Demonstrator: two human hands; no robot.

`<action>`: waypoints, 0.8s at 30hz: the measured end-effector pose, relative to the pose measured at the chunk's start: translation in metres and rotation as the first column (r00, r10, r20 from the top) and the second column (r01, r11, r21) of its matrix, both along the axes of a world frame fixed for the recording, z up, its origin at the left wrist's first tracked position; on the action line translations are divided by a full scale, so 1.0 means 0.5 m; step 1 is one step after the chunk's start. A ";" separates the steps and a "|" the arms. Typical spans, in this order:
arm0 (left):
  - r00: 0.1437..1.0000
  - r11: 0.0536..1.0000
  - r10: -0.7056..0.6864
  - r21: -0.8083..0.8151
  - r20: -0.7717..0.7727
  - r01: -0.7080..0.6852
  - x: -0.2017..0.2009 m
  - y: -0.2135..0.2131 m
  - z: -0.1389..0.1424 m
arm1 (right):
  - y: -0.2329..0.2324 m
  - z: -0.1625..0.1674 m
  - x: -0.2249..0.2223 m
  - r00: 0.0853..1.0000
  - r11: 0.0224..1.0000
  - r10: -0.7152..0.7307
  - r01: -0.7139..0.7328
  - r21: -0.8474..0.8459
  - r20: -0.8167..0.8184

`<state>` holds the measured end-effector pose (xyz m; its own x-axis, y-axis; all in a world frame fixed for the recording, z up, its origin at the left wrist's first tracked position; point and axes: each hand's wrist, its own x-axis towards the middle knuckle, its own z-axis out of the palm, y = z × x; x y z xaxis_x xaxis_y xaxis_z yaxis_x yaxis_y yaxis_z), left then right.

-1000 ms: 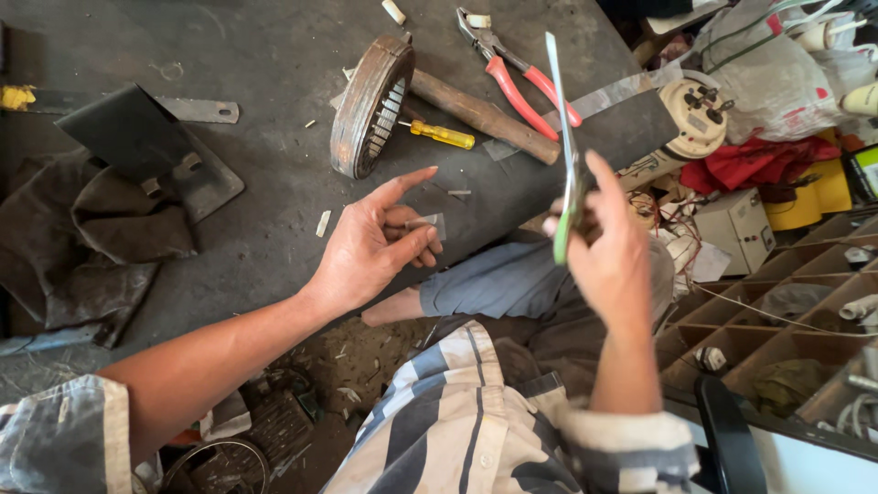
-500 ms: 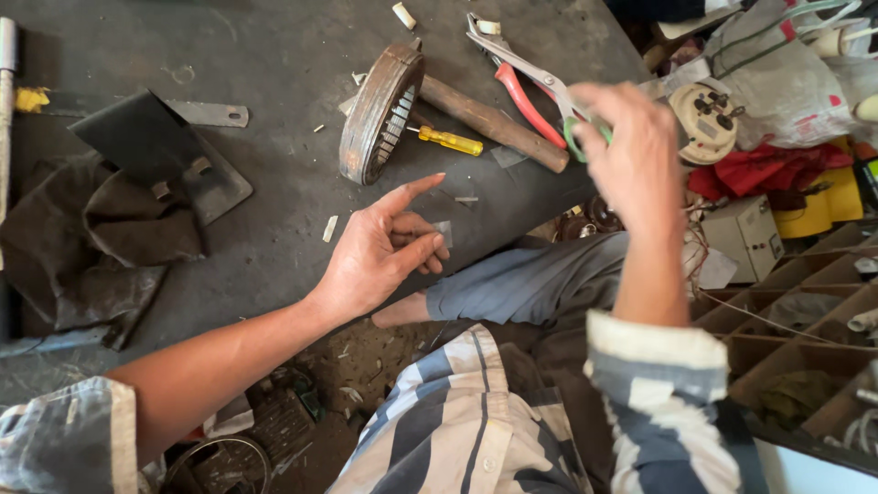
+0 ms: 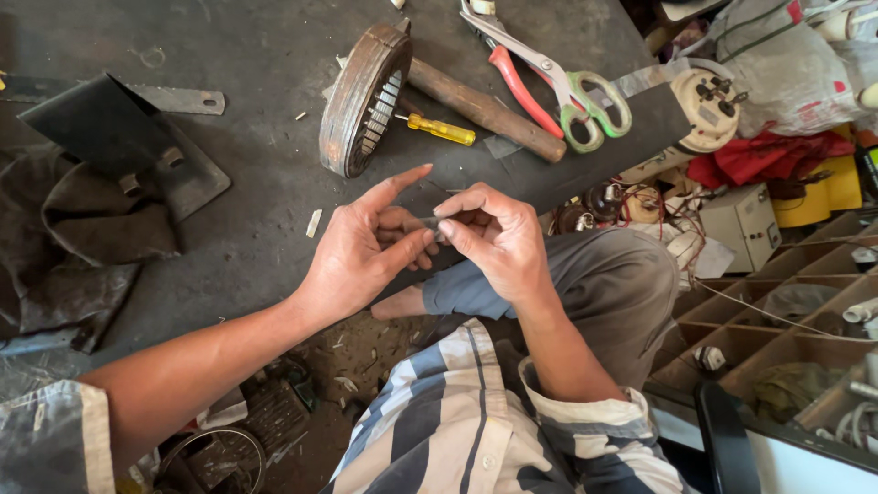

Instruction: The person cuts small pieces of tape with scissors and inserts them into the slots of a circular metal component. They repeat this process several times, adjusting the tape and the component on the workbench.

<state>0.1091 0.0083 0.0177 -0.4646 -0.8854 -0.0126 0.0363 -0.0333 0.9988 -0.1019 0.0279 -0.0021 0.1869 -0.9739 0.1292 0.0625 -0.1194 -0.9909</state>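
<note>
My left hand point(image 3: 366, 247) and my right hand point(image 3: 498, 240) meet above the edge of a dark workbench point(image 3: 247, 229). Between their fingertips they pinch a small grey piece point(image 3: 430, 222), most of it hidden by the fingers. My left index finger points up and away. Green-handled scissors point(image 3: 585, 101) lie on the bench beyond my right hand, beside red-handled pliers point(image 3: 517, 82).
A rusty round motor stator point(image 3: 361, 101) stands on edge mid-bench, with a yellow screwdriver point(image 3: 444, 130) and a wooden hammer handle point(image 3: 485, 110) next to it. A bent black metal bracket point(image 3: 119, 137) and dark cloth point(image 3: 64, 265) lie left. Compartment trays point(image 3: 777, 320) and clutter fill the right.
My right hand held the scissors up, carried them to the bench and let them go, then came back to my left hand and took hold of the small piece.
</note>
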 end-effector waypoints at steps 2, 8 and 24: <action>1.000 1.000 0.007 0.002 -0.009 -0.007 -0.002 -0.001 0.000 | 0.001 -0.004 0.001 1.000 1.000 -0.022 0.021 0.006 0.021; 0.991 0.993 0.018 -0.117 0.135 -0.002 -0.001 -0.001 -0.001 | 0.009 -0.015 0.009 0.994 0.999 -0.015 0.012 0.033 0.105; 0.961 0.826 -0.006 -0.539 0.278 0.161 -0.003 0.016 -0.002 | 0.054 -0.050 -0.009 0.989 0.999 0.015 -0.008 -0.047 0.145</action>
